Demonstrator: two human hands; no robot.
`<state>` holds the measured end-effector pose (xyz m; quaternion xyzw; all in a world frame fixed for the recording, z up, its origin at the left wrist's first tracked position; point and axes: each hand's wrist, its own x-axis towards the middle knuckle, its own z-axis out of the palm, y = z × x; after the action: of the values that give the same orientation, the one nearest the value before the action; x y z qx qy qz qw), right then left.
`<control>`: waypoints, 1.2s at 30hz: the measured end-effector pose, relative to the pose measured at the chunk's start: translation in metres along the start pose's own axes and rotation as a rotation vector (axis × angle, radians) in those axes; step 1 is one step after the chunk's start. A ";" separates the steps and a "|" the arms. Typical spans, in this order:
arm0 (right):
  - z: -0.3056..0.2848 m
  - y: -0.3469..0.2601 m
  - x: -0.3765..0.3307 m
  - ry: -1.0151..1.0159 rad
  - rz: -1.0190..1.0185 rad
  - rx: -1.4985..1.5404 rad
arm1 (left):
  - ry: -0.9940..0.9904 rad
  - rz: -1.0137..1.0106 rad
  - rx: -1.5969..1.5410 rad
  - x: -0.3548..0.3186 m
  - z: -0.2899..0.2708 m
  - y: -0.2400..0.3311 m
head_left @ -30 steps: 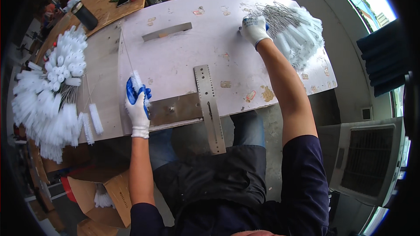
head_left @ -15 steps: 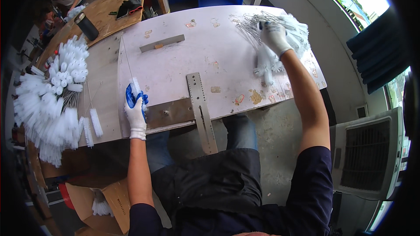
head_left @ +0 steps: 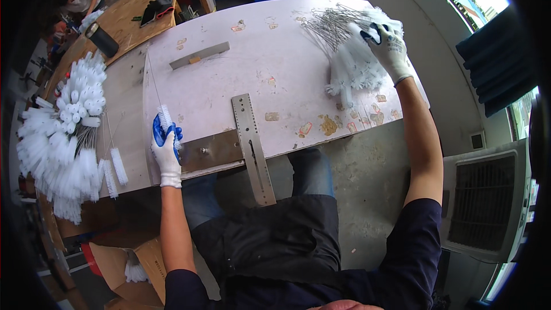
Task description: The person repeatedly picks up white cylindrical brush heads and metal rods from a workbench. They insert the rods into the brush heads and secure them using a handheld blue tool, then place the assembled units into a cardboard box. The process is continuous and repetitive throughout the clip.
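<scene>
Since the earlier frame your right hand [head_left: 387, 49] has drawn back to the upper-right brush pile [head_left: 353, 66], fingers closed on bristles. Your left hand [head_left: 166, 148] pinches one wire brush [head_left: 165, 117], lower left. Light, springy wire, probably: grip the stem.

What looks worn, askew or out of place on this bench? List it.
The white tabletop is worn: brown chipped patches cluster near its front edge. The perforated metal ruler sticks out past that edge. Two white brushes lie apart from the left pile.

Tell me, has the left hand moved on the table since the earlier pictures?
No. The left hand stays at the near table edge, just left of the metal bracket, with the same white brush in its grip.
</scene>
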<state>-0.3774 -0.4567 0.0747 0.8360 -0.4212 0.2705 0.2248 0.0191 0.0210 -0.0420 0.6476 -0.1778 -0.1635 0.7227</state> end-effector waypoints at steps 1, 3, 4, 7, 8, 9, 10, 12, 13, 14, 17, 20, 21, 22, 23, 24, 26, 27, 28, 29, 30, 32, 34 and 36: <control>-0.001 -0.002 -0.002 -0.065 -0.015 -0.029 | 0.005 0.000 -0.004 -0.001 0.000 0.000; 0.003 0.003 -0.001 -0.183 0.025 -0.008 | 0.013 -0.002 0.015 -0.002 0.001 0.002; 0.005 0.006 -0.001 -0.242 0.043 0.004 | 0.009 -0.005 0.013 -0.001 0.002 0.002; 0.015 0.018 0.006 -0.256 0.105 -0.060 | 0.009 -0.005 0.005 -0.001 0.004 0.001; 0.016 0.021 0.008 -0.264 0.116 -0.097 | 0.007 -0.005 0.004 -0.001 0.005 0.000; 0.014 0.027 0.011 -0.320 0.148 -0.101 | 0.005 -0.006 0.003 -0.002 0.005 0.000; 0.013 0.033 0.013 -0.340 0.194 -0.092 | 0.005 -0.012 -0.005 -0.002 0.006 -0.001; 0.004 0.028 0.019 -0.381 0.279 -0.065 | 0.014 -0.022 -0.017 -0.003 0.001 0.000; -0.002 0.027 0.020 -0.392 0.293 -0.121 | -0.001 -0.013 -0.032 -0.002 0.001 -0.004; 0.004 0.036 0.016 -0.254 0.262 -0.173 | -0.020 -0.007 -0.053 -0.001 0.002 -0.010; -0.009 0.004 0.014 0.183 0.030 -0.034 | 0.026 -0.026 -0.040 -0.002 -0.001 -0.005; -0.022 -0.064 -0.012 0.257 -0.194 0.277 | 0.002 -0.012 -0.058 0.001 -0.001 -0.003; -0.028 -0.095 -0.029 0.171 -0.143 0.473 | -0.019 -0.052 -0.079 0.006 -0.003 -0.007; -0.030 -0.136 -0.048 0.075 -0.090 0.660 | -0.026 -0.065 -0.157 0.012 -0.004 -0.008; -0.030 -0.174 -0.064 -0.041 -0.120 0.859 | -0.024 -0.118 -0.253 0.012 -0.002 -0.003; -0.033 -0.216 -0.078 -0.174 -0.141 1.024 | -0.034 -0.187 -0.304 0.015 -0.010 0.001; -0.065 -0.289 -0.099 -0.347 -0.174 1.053 | -0.080 -0.326 -0.407 0.021 -0.020 0.004; -0.075 -0.318 -0.106 -0.446 -0.202 1.116 | -0.118 -0.304 -0.343 0.021 -0.018 0.002; -0.092 -0.347 -0.110 -0.465 -0.273 1.096 | -0.140 -0.293 -0.364 0.021 -0.020 0.000; -0.099 -0.366 -0.115 -0.544 -0.276 1.098 | -0.149 -0.307 -0.382 0.016 -0.011 0.006; -0.105 -0.384 -0.117 -0.622 -0.283 1.110 | -0.151 -0.316 -0.393 0.013 -0.008 0.014; -0.115 -0.409 -0.111 -0.730 -0.295 1.095 | -0.228 -0.292 -0.519 0.021 -0.010 0.006; -0.122 -0.420 -0.102 -0.804 -0.285 1.138 | -0.294 -0.294 -0.683 0.020 -0.007 0.011; -0.113 -0.422 -0.097 -0.894 -0.256 1.218 | -0.366 -0.301 -0.720 0.015 -0.001 0.018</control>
<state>-0.1067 -0.1023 0.0347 0.8845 -0.1485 0.0629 -0.4378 0.0333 0.0168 -0.0235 0.3333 -0.1383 -0.4308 0.8272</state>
